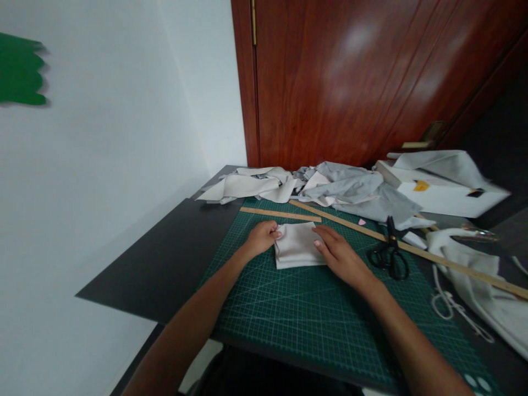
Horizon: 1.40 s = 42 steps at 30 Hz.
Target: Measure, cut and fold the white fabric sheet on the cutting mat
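Head view, folded cloth (297, 245) lying flat, left hand (261, 237) fingers pinching its left edge, right hand (340, 254) spread flat.

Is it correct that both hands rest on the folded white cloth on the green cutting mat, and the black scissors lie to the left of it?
Not quite. In the head view the black scissors lie to the right of the folded white cloth, beyond the right hand. The left hand pinches the cloth's left edge on the green cutting mat.

Black scissors (390, 254), two wooden rulers (280, 214), heaped grey fabric (358, 190).
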Each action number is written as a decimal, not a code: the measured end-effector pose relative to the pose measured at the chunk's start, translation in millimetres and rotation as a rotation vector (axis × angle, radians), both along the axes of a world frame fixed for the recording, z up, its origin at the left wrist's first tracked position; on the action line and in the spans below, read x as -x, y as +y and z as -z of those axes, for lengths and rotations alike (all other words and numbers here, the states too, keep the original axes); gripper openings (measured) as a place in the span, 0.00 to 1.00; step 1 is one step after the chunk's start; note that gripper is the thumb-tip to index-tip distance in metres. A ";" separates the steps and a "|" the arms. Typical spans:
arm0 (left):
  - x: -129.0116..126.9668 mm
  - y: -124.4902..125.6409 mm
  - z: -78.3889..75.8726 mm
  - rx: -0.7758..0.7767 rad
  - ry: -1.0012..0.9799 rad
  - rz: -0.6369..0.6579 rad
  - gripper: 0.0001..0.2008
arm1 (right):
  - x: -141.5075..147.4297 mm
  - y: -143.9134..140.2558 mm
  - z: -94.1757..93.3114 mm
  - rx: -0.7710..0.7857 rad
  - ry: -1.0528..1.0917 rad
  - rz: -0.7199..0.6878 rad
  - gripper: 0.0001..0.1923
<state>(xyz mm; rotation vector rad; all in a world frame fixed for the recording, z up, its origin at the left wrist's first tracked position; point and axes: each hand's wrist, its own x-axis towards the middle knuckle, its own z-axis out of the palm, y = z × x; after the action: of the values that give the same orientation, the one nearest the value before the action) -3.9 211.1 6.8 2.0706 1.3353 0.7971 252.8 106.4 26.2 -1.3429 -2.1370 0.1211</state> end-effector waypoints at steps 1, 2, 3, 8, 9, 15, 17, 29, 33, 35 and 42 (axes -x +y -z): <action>-2.6 -1.4 0.4 0.011 -0.008 0.035 0.08 | 2.9 0.1 4.8 0.003 0.006 -0.015 0.28; -5.5 -2.9 0.9 0.022 -0.018 0.065 0.08 | 5.2 0.0 9.7 0.018 -0.002 -0.028 0.30; -8.5 -4.5 1.5 0.032 -0.028 0.089 0.07 | 6.8 -0.2 14.3 0.041 -0.020 -0.041 0.31; -19.3 -8.0 5.5 0.074 -0.054 0.088 0.09 | 7.6 1.3 31.1 0.199 -0.168 -0.007 0.39; -19.9 -7.6 6.5 0.078 -0.051 0.064 0.10 | 7.5 2.3 33.4 0.224 -0.210 0.018 0.41; -16.4 -9.2 7.4 0.041 0.027 -0.118 0.10 | 12.6 6.0 40.6 0.162 -0.329 0.115 0.40; -15.7 -13.1 5.1 0.024 0.058 -0.151 0.09 | 14.6 5.2 40.4 0.139 -0.347 0.121 0.40; -15.6 -18.2 -4.1 0.014 0.068 -0.098 0.13 | 49.1 -25.7 2.1 -0.002 -0.129 -0.196 0.21; -15.5 -16.1 -6.6 0.059 -0.003 -0.106 0.16 | 58.3 -28.6 8.7 0.010 -0.238 -0.247 0.14; -16.0 -15.0 -8.5 0.107 -0.056 -0.112 0.18 | 59.7 -27.6 13.6 0.019 -0.262 -0.270 0.12; -18.8 -16.0 -11.2 0.412 -0.264 -0.100 0.13 | 59.2 -27.0 13.7 0.045 -0.276 -0.263 0.10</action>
<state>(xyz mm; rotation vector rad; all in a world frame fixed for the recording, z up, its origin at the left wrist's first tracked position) 14.9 195.1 18.0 1.5352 1.3313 0.7346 193.5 79.4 12.4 -1.1508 -2.5528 0.0938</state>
